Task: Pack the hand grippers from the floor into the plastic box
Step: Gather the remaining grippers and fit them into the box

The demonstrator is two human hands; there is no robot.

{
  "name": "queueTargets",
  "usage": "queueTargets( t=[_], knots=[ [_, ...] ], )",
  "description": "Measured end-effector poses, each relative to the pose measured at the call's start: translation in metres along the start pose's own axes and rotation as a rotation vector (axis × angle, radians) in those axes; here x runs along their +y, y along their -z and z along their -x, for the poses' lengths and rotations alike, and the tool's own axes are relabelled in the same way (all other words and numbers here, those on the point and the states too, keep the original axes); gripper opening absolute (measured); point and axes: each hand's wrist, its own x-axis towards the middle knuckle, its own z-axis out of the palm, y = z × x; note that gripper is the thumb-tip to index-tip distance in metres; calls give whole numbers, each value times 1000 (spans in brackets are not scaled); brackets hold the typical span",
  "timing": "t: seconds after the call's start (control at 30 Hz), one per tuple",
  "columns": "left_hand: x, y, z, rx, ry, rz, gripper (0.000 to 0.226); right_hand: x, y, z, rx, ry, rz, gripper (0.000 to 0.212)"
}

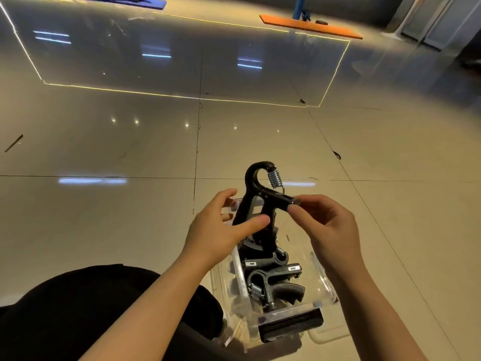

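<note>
You are holding one black hand gripper (263, 201) upright over the clear plastic box (321, 280), its hooked top and coiled steel spring pointing away from you. Your left hand (221, 230) wraps the two ribbed handles, thumb laid across their front and fingers curled behind. Your right hand (325, 225) pinches the short side arm below the spring between thumb and fingertips, the other fingers loosely bent.

The box sits on the floor (104, 152) just in front of your dark-clothed knee (91, 308), see-through and hard-walled with rounded corners and a black block at its near end. Inside lie more grippers (273, 280) of the same matte black plastic with silver springs; you can count at least two, perhaps three, but they overlap too much to be sure.

The floor is glossy beige tile with thin dark seams, mirroring ceiling lights. Far off lie two flat mats: one orange (309, 26), one blue (140, 2).
</note>
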Motion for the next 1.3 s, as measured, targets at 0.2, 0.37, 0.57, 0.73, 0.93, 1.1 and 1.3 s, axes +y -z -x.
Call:
queueTargets(
  t=[0.2,0.37,0.57,0.73,0.93,1.1,1.3],
  knots=[
    [0,5,-6,-27,135,338,79,-1,-15,11,-34,383,606,14],
    [-7,14,-3,-8,220,410,60,12,-39,27,-83,511,790,30],
    [4,25,4,38,26,342,70,11,-32,29,-173,461,578,35],
    [13,36,11,-153,-116,297,65,11,-5,19,-302,349,347,70],
    [17,28,16,-369,-155,287,64,26,28,11,-609,76,274,74],
    [12,20,15,-405,-147,327,62,40,35,18,-572,65,244,71],
    [-16,15,2,-486,-67,41,61,65,31,10,-583,11,422,69]
  ],
)
